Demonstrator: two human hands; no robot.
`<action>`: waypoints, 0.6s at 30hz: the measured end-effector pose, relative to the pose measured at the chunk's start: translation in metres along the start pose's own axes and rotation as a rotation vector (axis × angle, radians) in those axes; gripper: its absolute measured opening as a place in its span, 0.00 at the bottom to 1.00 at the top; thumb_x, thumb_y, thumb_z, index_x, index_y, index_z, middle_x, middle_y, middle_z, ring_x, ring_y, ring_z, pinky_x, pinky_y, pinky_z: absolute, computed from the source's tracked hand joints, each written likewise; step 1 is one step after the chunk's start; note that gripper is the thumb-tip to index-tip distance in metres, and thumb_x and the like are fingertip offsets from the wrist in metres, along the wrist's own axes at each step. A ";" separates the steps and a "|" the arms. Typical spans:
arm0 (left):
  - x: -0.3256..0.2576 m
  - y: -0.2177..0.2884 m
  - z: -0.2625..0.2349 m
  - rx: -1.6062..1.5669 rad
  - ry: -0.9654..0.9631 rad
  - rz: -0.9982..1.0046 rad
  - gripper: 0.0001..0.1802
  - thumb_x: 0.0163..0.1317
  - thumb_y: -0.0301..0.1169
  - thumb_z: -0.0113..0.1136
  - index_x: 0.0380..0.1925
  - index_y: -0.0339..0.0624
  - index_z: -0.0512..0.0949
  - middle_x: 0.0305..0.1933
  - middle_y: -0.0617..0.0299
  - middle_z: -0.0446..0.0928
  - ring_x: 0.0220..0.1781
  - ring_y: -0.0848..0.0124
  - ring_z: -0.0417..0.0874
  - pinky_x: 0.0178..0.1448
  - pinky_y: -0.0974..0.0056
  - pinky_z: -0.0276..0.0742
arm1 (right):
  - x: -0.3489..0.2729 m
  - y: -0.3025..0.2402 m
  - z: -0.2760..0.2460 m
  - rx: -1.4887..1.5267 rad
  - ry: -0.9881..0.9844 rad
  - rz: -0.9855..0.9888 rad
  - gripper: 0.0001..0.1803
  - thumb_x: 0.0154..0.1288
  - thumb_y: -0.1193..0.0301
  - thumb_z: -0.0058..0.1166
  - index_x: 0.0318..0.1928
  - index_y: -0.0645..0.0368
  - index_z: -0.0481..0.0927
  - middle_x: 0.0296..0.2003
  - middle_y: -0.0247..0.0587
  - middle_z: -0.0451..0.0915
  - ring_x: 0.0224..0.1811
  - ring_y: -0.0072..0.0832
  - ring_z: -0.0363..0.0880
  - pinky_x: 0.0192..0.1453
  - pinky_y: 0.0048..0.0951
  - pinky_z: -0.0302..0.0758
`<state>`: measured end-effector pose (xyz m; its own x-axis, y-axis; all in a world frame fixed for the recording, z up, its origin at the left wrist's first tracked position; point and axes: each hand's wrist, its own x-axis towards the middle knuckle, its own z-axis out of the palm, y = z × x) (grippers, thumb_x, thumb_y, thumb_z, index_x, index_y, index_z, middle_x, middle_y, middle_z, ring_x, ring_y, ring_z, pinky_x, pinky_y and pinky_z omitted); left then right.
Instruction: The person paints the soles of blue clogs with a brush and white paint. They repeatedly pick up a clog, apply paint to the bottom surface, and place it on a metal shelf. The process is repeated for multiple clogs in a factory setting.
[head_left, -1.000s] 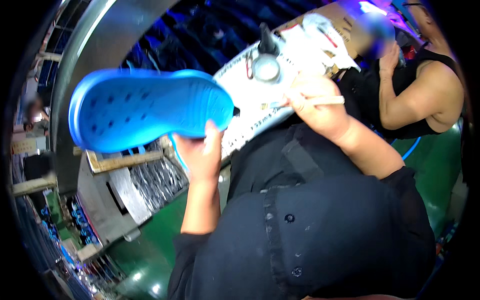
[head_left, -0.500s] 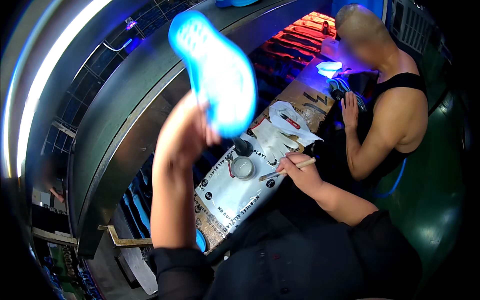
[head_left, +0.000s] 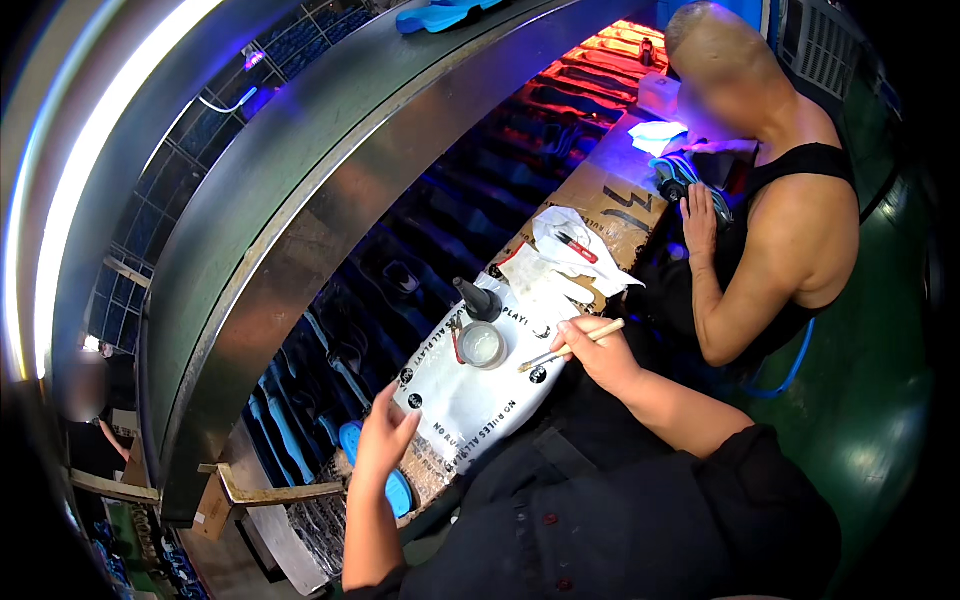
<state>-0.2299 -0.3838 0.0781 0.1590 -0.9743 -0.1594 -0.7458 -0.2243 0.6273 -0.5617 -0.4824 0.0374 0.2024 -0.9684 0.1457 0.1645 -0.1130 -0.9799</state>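
Note:
My right hand point(head_left: 592, 352) grips a thin wooden-handled brush point(head_left: 570, 349) whose tip points toward a small round glue pot point(head_left: 483, 345) on the white work board point(head_left: 470, 400). A dark cone-shaped bottle point(head_left: 477, 299) stands just behind the pot. My left hand point(head_left: 384, 440) hovers with fingers apart over the board's near left edge, holding nothing. A blue shoe sole point(head_left: 397, 487) lies just below it at the bench edge. Another blue sole point(head_left: 440, 14) lies up on the curved metal hood.
A co-worker in a black sleeveless top point(head_left: 790, 230) sits to my right, one hand on a shoe point(head_left: 690, 185). Cardboard point(head_left: 600, 210) with white paper and a red pen point(head_left: 577, 247) covers the bench between us. A curved metal hood point(head_left: 300, 190) arches over the conveyor.
My left hand, which held a blue shoe sole up high, has come down empty to the board's left edge. The right hand keeps the brush near the glue pot.

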 end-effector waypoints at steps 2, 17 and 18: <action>-0.050 -0.037 0.000 0.334 0.135 -0.381 0.41 0.56 0.45 0.61 0.66 0.41 0.56 0.35 0.46 0.80 0.38 0.49 0.82 0.44 0.54 0.75 | 0.001 0.011 0.010 0.026 -0.027 0.054 0.17 0.69 0.66 0.49 0.28 0.64 0.81 0.23 0.35 0.79 0.24 0.18 0.73 0.31 0.21 0.71; -0.103 -0.192 0.051 -1.646 0.400 -0.795 0.08 0.57 0.35 0.58 0.32 0.47 0.69 0.21 0.65 0.69 0.17 0.73 0.67 0.20 0.70 0.61 | -0.007 0.012 0.044 -0.030 -0.169 0.128 0.18 0.70 0.62 0.48 0.30 0.63 0.82 0.25 0.35 0.80 0.26 0.18 0.74 0.34 0.21 0.73; -0.099 -0.166 0.039 -1.713 0.369 -0.705 0.08 0.57 0.35 0.58 0.28 0.46 0.70 0.19 0.66 0.69 0.17 0.73 0.68 0.20 0.70 0.61 | -0.009 0.013 0.042 -0.024 -0.154 0.132 0.18 0.70 0.63 0.48 0.30 0.63 0.81 0.25 0.35 0.80 0.26 0.18 0.74 0.34 0.21 0.73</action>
<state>-0.1476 -0.2490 -0.0399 0.3927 -0.6108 -0.6876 0.8344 -0.0779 0.5457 -0.5208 -0.4663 0.0294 0.3661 -0.9300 0.0330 0.1042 0.0057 -0.9945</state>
